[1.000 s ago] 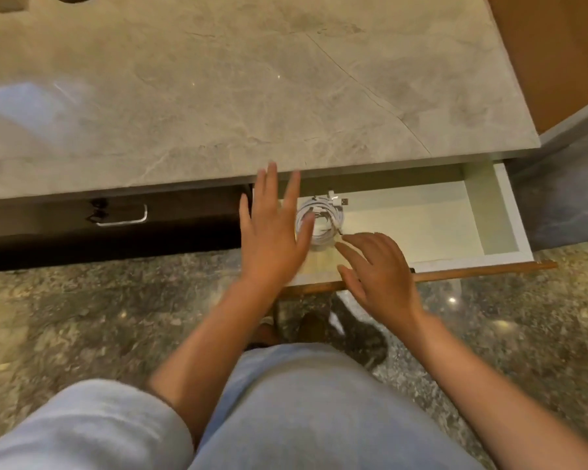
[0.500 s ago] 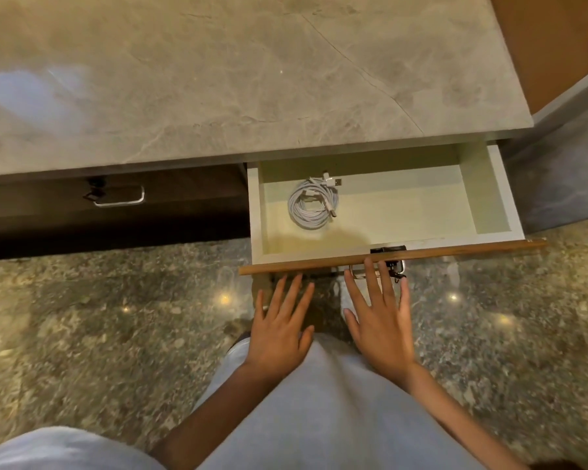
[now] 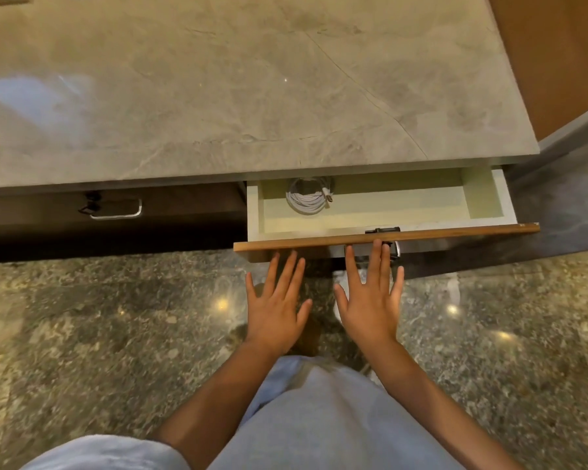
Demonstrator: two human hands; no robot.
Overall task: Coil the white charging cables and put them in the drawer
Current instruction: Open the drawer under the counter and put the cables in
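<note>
Grey marbled stone makes up the surface [image 3: 252, 96], and the drawer [image 3: 384, 236] beneath it stands partly out. The left hand [image 3: 275, 305] and right hand [image 3: 370, 300] lie flat, fingers straight, against its wooden front, holding nothing. Coiling looks done; only shutting seems left. The white charging cables [image 3: 308, 201] lie coiled flat in the drawer's back left, with no clear long axis, one plug end toward the front.

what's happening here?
A person is pushing the drawer shut with both hands flat on its wooden front: left hand, right hand, fingers straight, no grip on anything. The coiled white cable already lies inside at the left end, partly under the countertop. The drawer is about half closed.
</note>
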